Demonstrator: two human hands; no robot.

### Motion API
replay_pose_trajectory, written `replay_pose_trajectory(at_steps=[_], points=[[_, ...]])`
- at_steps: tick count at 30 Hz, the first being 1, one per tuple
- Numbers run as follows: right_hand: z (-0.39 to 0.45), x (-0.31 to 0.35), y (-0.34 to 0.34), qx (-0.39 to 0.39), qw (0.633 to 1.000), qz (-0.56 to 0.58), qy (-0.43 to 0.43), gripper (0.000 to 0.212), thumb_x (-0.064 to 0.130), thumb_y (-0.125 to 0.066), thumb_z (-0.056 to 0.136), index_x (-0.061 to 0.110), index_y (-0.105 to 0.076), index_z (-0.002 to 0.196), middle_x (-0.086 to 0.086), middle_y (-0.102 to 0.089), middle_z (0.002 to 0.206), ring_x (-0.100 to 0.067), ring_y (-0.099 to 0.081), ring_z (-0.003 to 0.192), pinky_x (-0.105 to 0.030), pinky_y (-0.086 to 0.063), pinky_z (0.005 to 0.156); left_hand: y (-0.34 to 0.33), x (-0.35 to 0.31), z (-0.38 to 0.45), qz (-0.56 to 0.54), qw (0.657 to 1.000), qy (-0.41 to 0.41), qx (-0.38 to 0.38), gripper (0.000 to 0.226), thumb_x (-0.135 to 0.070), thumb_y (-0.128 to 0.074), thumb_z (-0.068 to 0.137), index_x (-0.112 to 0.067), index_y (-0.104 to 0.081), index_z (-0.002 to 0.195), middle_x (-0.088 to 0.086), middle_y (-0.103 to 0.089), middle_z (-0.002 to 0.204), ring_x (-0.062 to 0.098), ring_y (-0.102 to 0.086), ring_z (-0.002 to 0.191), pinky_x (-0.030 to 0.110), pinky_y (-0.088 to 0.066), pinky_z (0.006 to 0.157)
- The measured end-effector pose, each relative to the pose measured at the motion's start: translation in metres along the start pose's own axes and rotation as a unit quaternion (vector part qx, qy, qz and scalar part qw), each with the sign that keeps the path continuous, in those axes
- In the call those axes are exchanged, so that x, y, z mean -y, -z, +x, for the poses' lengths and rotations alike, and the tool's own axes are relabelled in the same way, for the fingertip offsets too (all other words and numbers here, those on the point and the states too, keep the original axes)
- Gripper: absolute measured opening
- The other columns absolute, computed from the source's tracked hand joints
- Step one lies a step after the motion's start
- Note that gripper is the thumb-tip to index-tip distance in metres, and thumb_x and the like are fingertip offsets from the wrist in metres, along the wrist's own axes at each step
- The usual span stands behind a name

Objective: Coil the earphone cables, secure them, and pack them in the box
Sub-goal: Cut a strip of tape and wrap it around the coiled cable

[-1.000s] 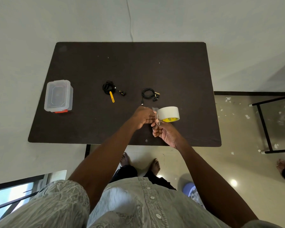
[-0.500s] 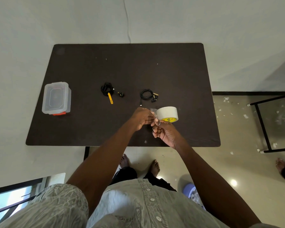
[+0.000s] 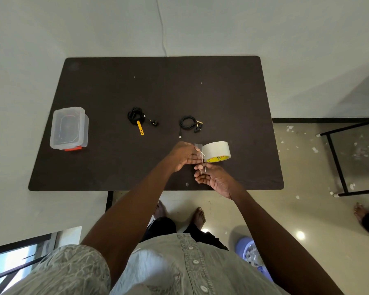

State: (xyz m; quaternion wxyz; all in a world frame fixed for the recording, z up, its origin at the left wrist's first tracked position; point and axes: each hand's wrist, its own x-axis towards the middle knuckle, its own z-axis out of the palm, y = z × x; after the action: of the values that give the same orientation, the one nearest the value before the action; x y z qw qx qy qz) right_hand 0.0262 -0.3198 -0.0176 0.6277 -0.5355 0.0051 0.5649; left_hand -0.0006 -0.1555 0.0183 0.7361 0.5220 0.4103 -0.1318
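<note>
Two black earphone coils lie mid-table: the left coil (image 3: 136, 118) has a yellow tie (image 3: 140, 128) around it, and the right coil (image 3: 189, 123) has loose plugs. A white tape roll (image 3: 216, 151) stands near the front right. My left hand (image 3: 182, 155) pinches a clear strip of tape (image 3: 197, 146) pulled off the roll. My right hand (image 3: 213, 177) holds small thin metal scissors (image 3: 202, 165) against that strip. The clear plastic box (image 3: 68, 128), with its lid on and a red latch, sits at the table's left.
The dark table (image 3: 115, 167) stands against a white wall. A black metal frame (image 3: 337, 158) stands to the right on the tiled floor, and another person's foot (image 3: 360, 211) is beside it. A blue bin (image 3: 249, 252) is near my feet.
My right hand has dropped slightly and its fingers have spread under the scissors. My left hand still holds the tape strip by the roll. The view has shifted a little.
</note>
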Motion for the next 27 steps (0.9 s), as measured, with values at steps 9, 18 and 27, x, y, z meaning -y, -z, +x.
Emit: replay_pose_trajectory(at_steps=[9,18,27], points=[[-0.011,-0.009,0.003,0.015,0.996,-0.081,-0.015,0.033,0.021,-0.059,0.095,-0.005,-0.063,0.115,-0.019,-0.069,0.089,-0.025,-0.065,0.081,-0.031,-0.054,0.076,0.000,-0.005,-0.005,-0.006,1.000,0.016,0.012,0.005,0.002,-0.052,0.094,0.001,-0.056,0.094,0.028,-0.065,0.111,0.036,-0.066,0.104,0.038,-0.057,0.082],[-0.018,-0.011,-0.004,0.036,0.999,-0.026,0.019,0.033,0.028,-0.060,0.092,0.000,-0.066,0.107,-0.016,-0.065,0.084,-0.022,-0.064,0.074,-0.031,-0.053,0.071,-0.001,-0.004,-0.005,-0.023,0.999,0.024,0.014,0.008,0.005,-0.052,0.093,0.003,-0.058,0.088,0.029,-0.066,0.102,0.038,-0.066,0.101,0.042,-0.054,0.089],[-0.013,-0.007,-0.007,0.021,0.999,-0.036,0.014,0.037,0.032,-0.063,0.088,0.000,-0.066,0.106,-0.013,-0.064,0.076,-0.020,-0.061,0.069,-0.031,-0.053,0.070,0.000,-0.001,-0.002,-0.029,0.999,0.027,0.012,0.007,0.004,-0.051,0.093,0.004,-0.058,0.092,0.024,-0.067,0.096,0.034,-0.068,0.092,0.042,-0.056,0.086]])
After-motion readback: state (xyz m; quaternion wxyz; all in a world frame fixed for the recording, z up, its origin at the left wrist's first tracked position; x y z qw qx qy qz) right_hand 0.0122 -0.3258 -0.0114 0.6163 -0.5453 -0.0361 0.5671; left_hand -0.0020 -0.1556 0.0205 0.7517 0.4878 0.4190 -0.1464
